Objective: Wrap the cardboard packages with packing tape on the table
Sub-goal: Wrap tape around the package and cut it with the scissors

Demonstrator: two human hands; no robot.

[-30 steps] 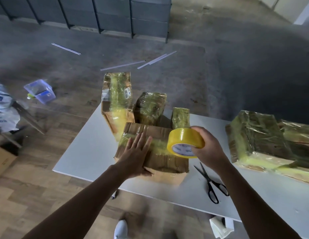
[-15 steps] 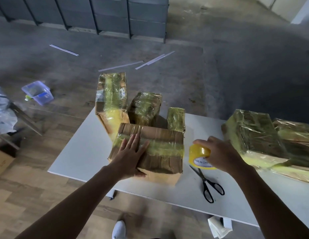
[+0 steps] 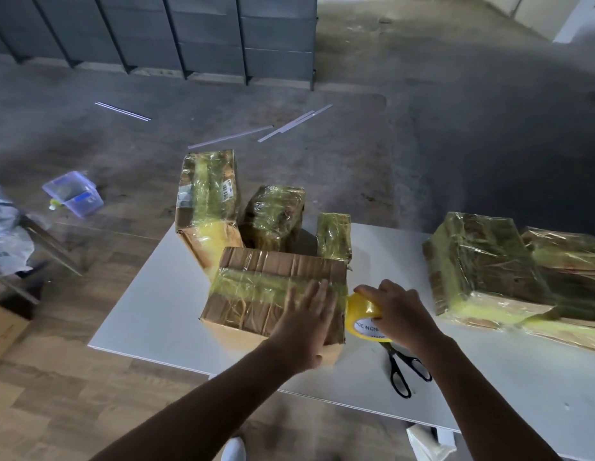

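Observation:
A brown cardboard package point(image 3: 256, 294) with a yellowish tape band across its top lies near the front edge of the white table point(image 3: 150, 311). My left hand point(image 3: 306, 324) presses flat on the package's right part, fingers straight. My right hand point(image 3: 399, 311) grips a yellow roll of packing tape point(image 3: 359, 314) against the package's right side. Three taped packages stand behind it: a tall one point(image 3: 206, 207), a middle one point(image 3: 276, 214) and a small one point(image 3: 334, 234).
Black scissors point(image 3: 402, 371) lie on the table just below my right hand. Two large taped packages point(image 3: 482, 271) sit at the right. On the floor to the left are a clear plastic box point(image 3: 73, 193) and a cardboard box point(image 3: 3, 327).
My right hand brought the tape roll down from above the package to its right side. My left hand slid from the package's left part to its right part.

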